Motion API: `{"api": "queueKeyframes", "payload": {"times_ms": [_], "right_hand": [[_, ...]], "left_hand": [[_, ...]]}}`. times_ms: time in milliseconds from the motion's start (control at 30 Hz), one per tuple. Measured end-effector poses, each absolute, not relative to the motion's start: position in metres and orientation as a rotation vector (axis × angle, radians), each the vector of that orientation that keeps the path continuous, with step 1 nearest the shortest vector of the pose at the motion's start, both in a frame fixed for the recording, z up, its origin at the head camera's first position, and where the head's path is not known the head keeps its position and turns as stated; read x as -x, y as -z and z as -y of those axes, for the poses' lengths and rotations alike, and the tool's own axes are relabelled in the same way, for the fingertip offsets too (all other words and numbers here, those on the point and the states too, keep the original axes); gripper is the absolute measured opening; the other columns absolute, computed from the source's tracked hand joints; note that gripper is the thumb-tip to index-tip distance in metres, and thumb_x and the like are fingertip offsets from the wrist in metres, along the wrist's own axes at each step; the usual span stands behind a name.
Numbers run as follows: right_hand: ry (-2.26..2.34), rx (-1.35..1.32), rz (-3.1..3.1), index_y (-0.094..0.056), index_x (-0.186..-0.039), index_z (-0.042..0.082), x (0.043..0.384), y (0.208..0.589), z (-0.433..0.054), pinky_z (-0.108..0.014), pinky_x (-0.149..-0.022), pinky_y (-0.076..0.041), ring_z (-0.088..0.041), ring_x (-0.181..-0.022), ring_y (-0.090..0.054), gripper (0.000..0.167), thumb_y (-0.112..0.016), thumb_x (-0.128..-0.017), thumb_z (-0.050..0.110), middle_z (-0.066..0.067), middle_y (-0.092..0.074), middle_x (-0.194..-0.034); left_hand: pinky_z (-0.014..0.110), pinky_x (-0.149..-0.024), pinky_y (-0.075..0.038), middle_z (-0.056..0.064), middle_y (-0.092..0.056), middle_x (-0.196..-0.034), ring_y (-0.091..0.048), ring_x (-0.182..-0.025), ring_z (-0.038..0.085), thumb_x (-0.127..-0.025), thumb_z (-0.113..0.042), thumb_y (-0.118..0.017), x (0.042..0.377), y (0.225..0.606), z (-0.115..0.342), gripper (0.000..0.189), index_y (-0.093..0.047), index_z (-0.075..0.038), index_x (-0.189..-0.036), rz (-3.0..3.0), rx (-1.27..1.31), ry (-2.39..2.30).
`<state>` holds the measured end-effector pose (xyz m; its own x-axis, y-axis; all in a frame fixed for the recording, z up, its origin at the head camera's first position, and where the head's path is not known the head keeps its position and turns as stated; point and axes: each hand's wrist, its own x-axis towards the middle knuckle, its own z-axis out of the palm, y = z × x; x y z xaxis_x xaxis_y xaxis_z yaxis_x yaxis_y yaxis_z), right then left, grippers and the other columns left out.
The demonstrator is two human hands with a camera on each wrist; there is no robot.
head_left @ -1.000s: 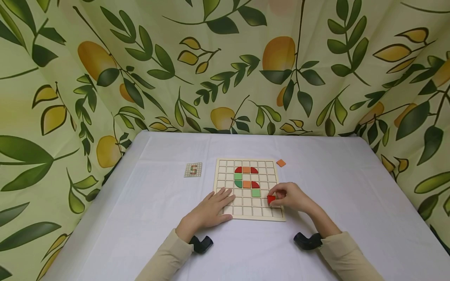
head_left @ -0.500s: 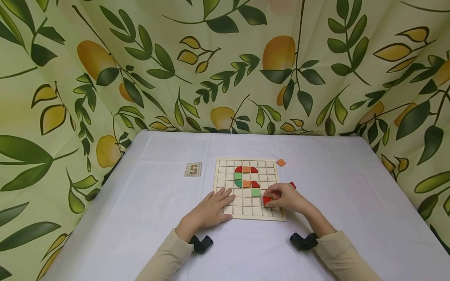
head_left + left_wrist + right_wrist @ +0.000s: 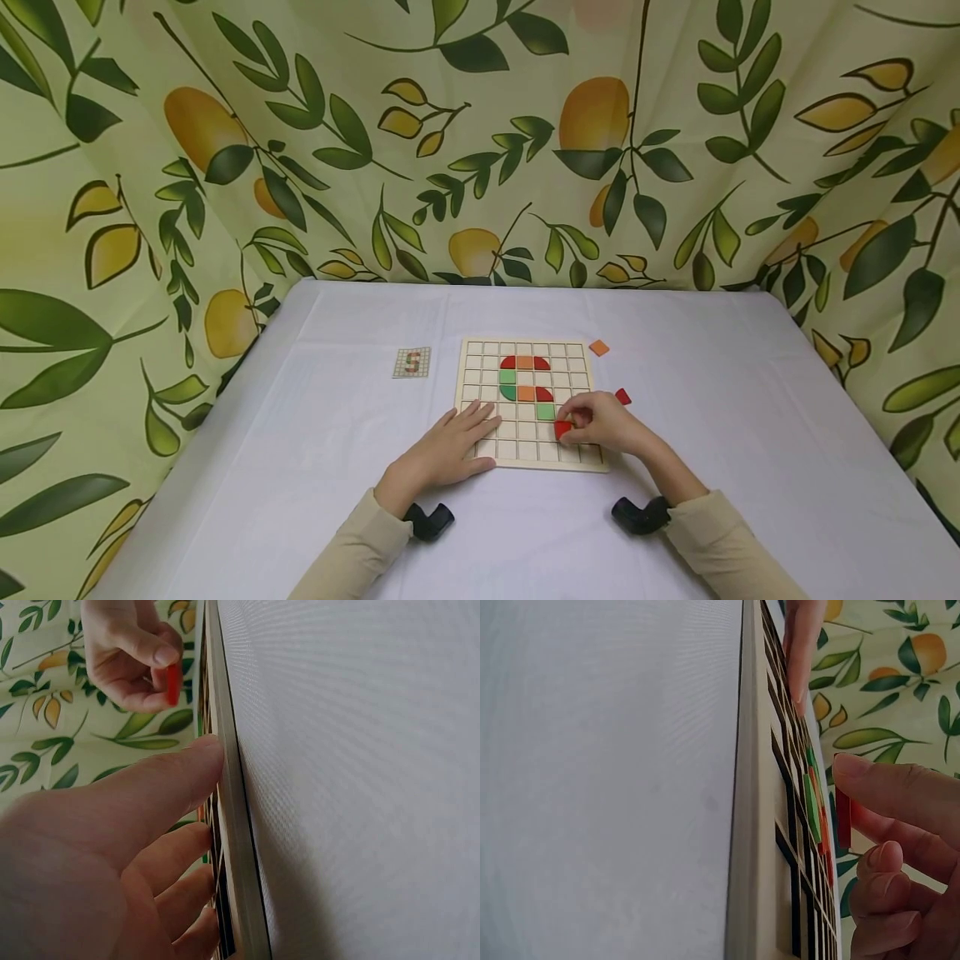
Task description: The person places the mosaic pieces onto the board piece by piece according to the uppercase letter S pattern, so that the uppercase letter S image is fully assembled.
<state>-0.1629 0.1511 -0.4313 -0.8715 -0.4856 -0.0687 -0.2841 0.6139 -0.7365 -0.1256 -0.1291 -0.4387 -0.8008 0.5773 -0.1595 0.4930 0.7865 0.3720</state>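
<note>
A square wooden grid board (image 3: 517,452) lies on the white table, with red, orange and green tiles set in its cells in a curving shape. My left hand (image 3: 447,446) rests with spread, straight fingers on the board's left front part. Between thumb and fingers my right hand (image 3: 609,421) pinches a red tile (image 3: 562,430), held over the right side of the board, just below a light green tile (image 3: 545,412). In the right wrist view the red tile (image 3: 843,816) stands apart from the board's surface. Some cells under my hands are hidden.
A small pattern card (image 3: 412,362) with an S figure lies left of the board. Past its right edge are a loose orange tile (image 3: 599,347) and a loose red piece (image 3: 623,397). A patterned curtain (image 3: 480,167) hangs behind the table.
My right hand has moved left over the board with the red tile, uncovering the loose red piece on the right. My left hand has stayed in place.
</note>
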Motion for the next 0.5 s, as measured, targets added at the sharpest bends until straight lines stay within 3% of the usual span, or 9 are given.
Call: {"api": "queueKeyframes", "payload": {"times_ms": [500], "right_hand": [[1.084,0.632,-2.588,-0.069,-0.087,0.005,0.166,0.435,-0.138,-0.018,-0.057,-0.033,-0.007,-0.062,-0.041,0.018,-0.081,-0.074,0.012,0.005,-0.042,-0.064]], "left_hand": [[0.054,-0.121,-0.023,0.007,-0.029,-0.161,-0.022,-0.152,0.029,-0.094,-0.038,-0.057,0.126,0.441,0.130,0.063,-0.038,-0.014,-0.149,-2.721,-0.832,-0.459]]}}
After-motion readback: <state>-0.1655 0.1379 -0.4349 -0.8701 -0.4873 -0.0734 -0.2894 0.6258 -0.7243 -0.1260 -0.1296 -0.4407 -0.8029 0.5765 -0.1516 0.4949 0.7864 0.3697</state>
